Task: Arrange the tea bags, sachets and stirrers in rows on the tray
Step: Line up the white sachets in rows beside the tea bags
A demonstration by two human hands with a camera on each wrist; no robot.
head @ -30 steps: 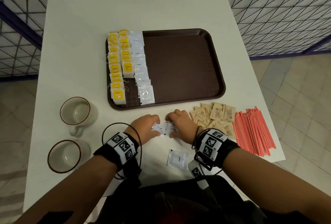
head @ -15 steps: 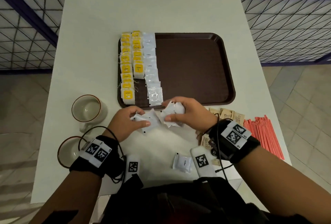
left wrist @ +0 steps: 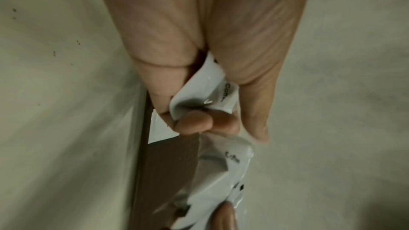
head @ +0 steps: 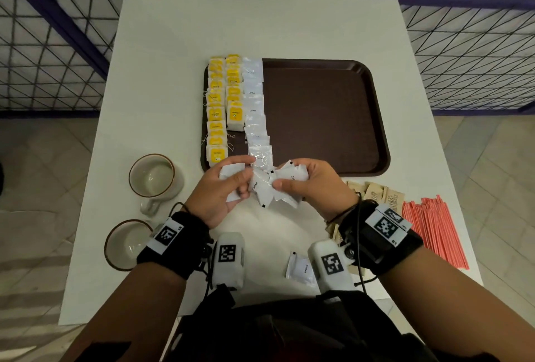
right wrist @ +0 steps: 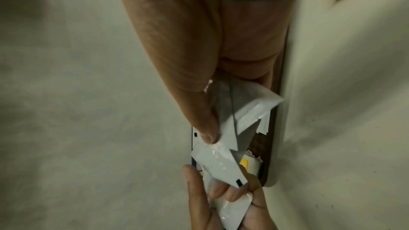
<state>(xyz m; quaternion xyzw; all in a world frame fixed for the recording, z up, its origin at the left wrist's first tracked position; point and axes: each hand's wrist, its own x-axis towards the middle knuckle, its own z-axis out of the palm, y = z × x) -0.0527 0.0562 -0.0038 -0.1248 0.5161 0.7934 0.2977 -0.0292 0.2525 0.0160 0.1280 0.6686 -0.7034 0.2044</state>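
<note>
A brown tray (head: 324, 118) holds two rows of yellow tea bags (head: 216, 118) along its left side, then a row of white coffee sachets (head: 254, 112). Just above the tray's near edge, my left hand (head: 241, 176) grips a few white sachets (left wrist: 205, 90), and my right hand (head: 285, 179) pinches a small bunch of white sachets (right wrist: 241, 111) between thumb and fingers. The two bunches touch in the middle. One white sachet (head: 299, 267) lies loose on the table near me. Brown sugar sachets (head: 382, 195) and red stirrers (head: 434, 225) lie on the table at right.
Two empty cups (head: 152, 176) (head: 127, 241) stand on the white table (head: 162, 72) left of my hands. A wire fence runs behind and beside the table. The tray's middle and right parts are bare.
Both hands have lifted the white sachets off the table and carried them forward to the tray's near edge, splitting them into two bunches.
</note>
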